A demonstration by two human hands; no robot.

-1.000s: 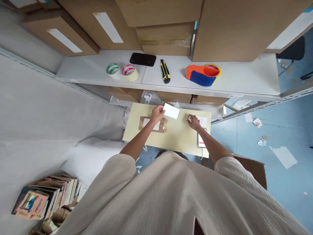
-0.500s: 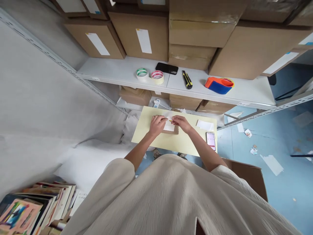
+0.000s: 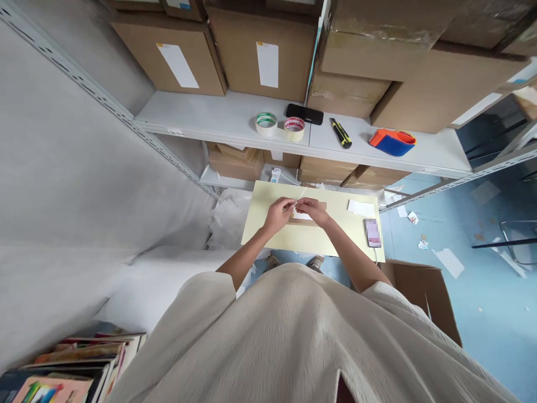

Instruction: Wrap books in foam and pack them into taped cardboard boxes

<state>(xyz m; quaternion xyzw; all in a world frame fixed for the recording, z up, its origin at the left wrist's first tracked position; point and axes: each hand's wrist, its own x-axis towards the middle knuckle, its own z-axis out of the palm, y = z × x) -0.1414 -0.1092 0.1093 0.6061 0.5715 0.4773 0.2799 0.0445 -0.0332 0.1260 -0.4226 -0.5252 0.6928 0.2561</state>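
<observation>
A small brown cardboard box (image 3: 302,222) with a white label on top lies on the pale yellow tabletop (image 3: 262,224), partly covered by my hands. Over its left part, my left hand (image 3: 280,214) is closed in a pinch around a thin white paper strip (image 3: 302,192), seen nearly edge-on. My right hand (image 3: 312,210) is closed too, its fingertips meeting the left ones at the lower end of this strip. Whether the right fingers also grip the paper is hidden. Something small and yellow shows on the label below the fingertips.
White paper (image 3: 361,208) and a lit phone (image 3: 372,233) lie at the table's right. The shelf (image 3: 201,120) beyond carries two tape rolls (image 3: 265,123), a black phone (image 3: 304,113), a utility knife (image 3: 340,133), an orange-blue tape dispenser (image 3: 392,141) and cartons. An open carton (image 3: 423,294) stands at right.
My hands have come together over the box. The whitish sheet that lay between them now stands up as a thin strip. The box appears turned, and the whole view has shifted a little.
</observation>
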